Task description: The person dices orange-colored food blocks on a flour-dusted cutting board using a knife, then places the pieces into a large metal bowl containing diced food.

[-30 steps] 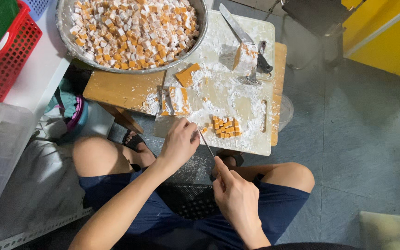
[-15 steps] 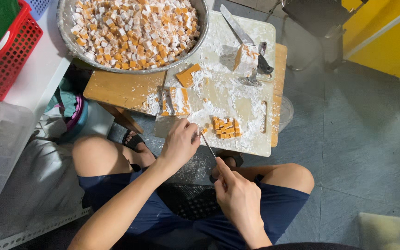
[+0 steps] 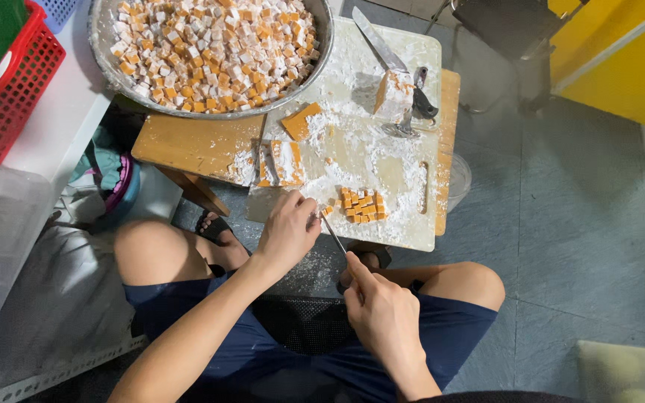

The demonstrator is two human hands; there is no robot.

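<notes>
Head camera view, looking straight down: at the bottom centre of the frame the right hand (image 3: 386, 317) is curled shut around the handle of a thin knife (image 3: 335, 237), whose blade runs up and left toward the near edge of the board. Just above it, in the middle of the frame, the left hand (image 3: 287, 231) rests with fingers bent and fingertips (image 3: 309, 213) pinched on something small at the blade's tip; what it pinches is too small to tell. Both hands work over the near edge of a white cutting board (image 3: 397, 172) dusted with flour. Just right of the left hand's fingertips sits a small cluster of cut orange cubes (image 3: 360, 205), close to the blade but apart from it. Left of that, floured orange strips (image 3: 281, 163) lie on the board, and an orange wedge (image 3: 300, 122) lies farther up. A wooden board (image 3: 195, 142) lies under the white one at left. Toward the upper right of the board lie a large knife (image 3: 378, 41), a floured block (image 3: 394, 95) and a dark-handled tool (image 3: 421, 104). At the top of the frame a wide metal bowl (image 3: 102, 56) holds a heap of orange and white cubes (image 3: 210, 48). A red basket (image 3: 9, 97) stands at upper left.
</notes>
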